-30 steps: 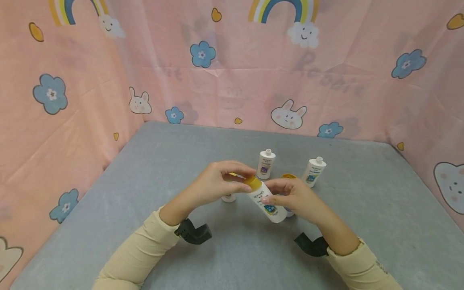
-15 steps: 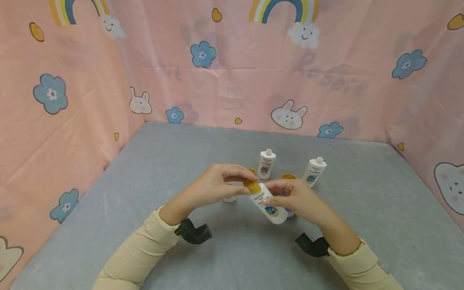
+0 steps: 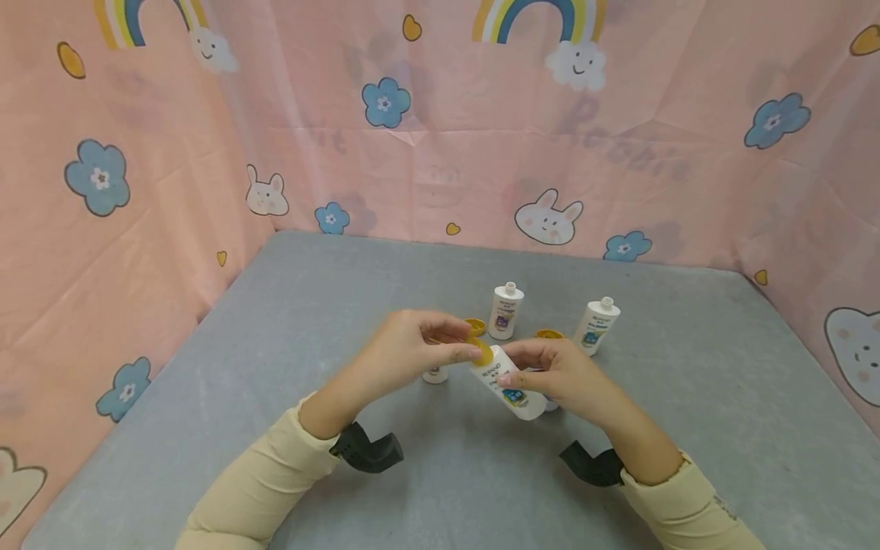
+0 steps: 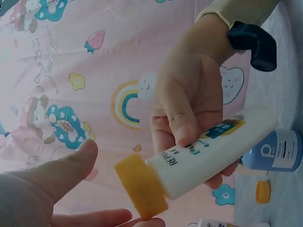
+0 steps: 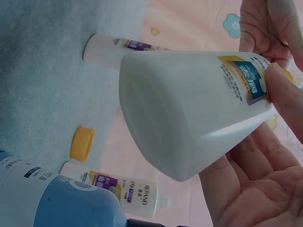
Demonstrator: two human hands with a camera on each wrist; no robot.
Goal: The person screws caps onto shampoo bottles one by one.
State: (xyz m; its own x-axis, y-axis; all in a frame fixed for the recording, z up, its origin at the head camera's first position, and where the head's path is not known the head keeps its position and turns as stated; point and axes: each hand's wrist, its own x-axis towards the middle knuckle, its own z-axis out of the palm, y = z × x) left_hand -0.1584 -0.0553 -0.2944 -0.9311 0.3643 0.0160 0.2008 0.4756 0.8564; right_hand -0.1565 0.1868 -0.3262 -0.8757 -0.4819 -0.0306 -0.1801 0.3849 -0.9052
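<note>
A white bottle with a yellow cap is held tilted above the grey table, cap end up and to the left. My right hand grips its body, thumb on the label side and fingers behind. At the cap is my left hand. In the left wrist view, the left fingertips touch the cap's lower edge while the thumb stands apart from it. The cap sits at the neck end of the bottle. Behind the left hand stands another white bottle, mostly hidden.
Two uncapped white bottles, one at the back centre and one to its right, stand on the table. Loose yellow caps lie nearby. A blue bottle stands behind the right hand. Pink patterned cloth encloses the table.
The left fingers have shifted around the cap and the left wrist has turned slightly. More of the loose cap behind them now shows. The right hand keeps its grip on the bottle.
</note>
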